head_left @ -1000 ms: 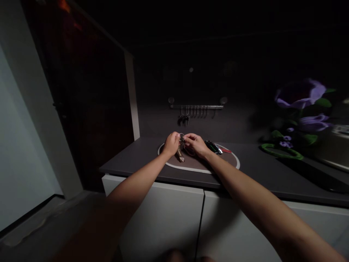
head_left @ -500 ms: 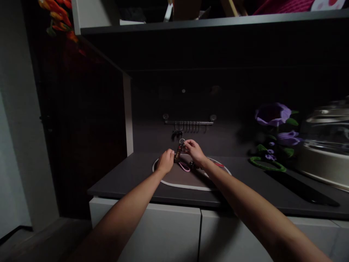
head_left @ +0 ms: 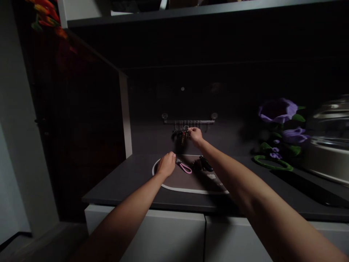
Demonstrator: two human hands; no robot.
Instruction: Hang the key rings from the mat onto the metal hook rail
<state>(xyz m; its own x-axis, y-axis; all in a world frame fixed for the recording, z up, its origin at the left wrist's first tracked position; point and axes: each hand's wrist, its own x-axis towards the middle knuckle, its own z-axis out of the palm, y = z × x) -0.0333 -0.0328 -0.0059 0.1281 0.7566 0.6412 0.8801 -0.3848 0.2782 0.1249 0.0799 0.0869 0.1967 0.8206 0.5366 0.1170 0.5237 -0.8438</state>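
Dark wall (head_left: 147,98): right hand (head_left: 195,134) is gripping key ring (head_left: 184,127) just below hook rail (head_left: 189,122); left hand (head_left: 166,164) is curling farther below, contents unclear.

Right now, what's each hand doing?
Left hand: curled at the brown, white-rimmed mat; grip unclear.
Right hand: closed on a silvery metal key ring.

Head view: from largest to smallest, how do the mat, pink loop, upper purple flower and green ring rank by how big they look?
1. Mat
2. Upper purple flower and green ring: similar widths, so unranked
3. Pink loop
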